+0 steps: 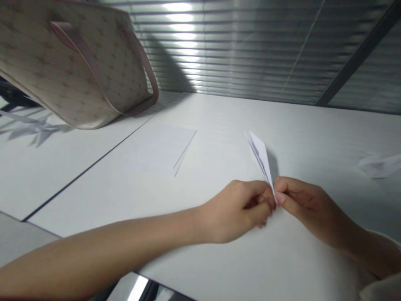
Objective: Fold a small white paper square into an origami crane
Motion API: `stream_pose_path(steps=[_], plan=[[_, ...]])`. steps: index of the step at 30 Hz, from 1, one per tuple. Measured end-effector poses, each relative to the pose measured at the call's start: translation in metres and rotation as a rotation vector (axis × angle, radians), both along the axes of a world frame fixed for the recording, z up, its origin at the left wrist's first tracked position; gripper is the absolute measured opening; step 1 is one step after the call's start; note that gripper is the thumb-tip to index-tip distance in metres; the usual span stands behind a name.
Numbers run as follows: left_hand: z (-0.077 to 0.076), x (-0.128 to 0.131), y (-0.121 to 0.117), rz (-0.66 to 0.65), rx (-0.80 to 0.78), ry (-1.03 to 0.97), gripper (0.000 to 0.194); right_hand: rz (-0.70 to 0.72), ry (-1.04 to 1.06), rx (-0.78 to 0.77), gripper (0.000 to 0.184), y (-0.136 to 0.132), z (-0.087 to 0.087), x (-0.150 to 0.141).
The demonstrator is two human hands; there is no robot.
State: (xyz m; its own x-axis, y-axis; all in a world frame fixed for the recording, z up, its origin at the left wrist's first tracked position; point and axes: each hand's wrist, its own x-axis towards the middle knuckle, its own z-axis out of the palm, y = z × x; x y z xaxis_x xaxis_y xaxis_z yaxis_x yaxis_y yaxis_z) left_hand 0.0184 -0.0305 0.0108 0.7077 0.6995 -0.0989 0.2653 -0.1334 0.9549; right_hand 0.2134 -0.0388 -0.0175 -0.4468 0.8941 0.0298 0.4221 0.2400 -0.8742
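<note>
White folded paper (261, 161), a slim creased wedge, stands pinched between the tight fingertips of the left hand (234, 211) and right hand (313, 209). A flat sheet (159, 150) lies at eleven o'clock, a patterned tote bag (69, 62) at ten.

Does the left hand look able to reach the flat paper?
Probably yes: nothing lies between the left hand and the flat paper, but that hand is pinching the folded paper and would have to let go.

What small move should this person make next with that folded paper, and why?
Probably run the fingers up the crease of the folded paper to press it flatter. The left hand and right hand pinch only its narrow lower end, while its upper layers appear to fan apart.
</note>
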Motion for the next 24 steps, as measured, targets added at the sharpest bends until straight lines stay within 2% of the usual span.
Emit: stream_pose_path(steps=[9,12,18,24], plan=[[0.003,-0.001,-0.001,-0.010,0.188,0.085,0.012,0.024,-0.025,0.080,0.015,0.000,0.001,0.001],[0.002,0.000,-0.004,0.000,0.219,0.095,0.014,0.026,-0.046,0.177,0.015,-0.002,0.002,-0.002],[0.001,-0.001,-0.004,-0.002,0.225,0.100,0.015,0.010,-0.150,0.502,0.018,-0.009,0.004,-0.007],[0.002,-0.002,-0.006,0.017,0.316,0.116,0.013,0.070,-0.301,0.613,0.015,-0.015,0.007,-0.010]])
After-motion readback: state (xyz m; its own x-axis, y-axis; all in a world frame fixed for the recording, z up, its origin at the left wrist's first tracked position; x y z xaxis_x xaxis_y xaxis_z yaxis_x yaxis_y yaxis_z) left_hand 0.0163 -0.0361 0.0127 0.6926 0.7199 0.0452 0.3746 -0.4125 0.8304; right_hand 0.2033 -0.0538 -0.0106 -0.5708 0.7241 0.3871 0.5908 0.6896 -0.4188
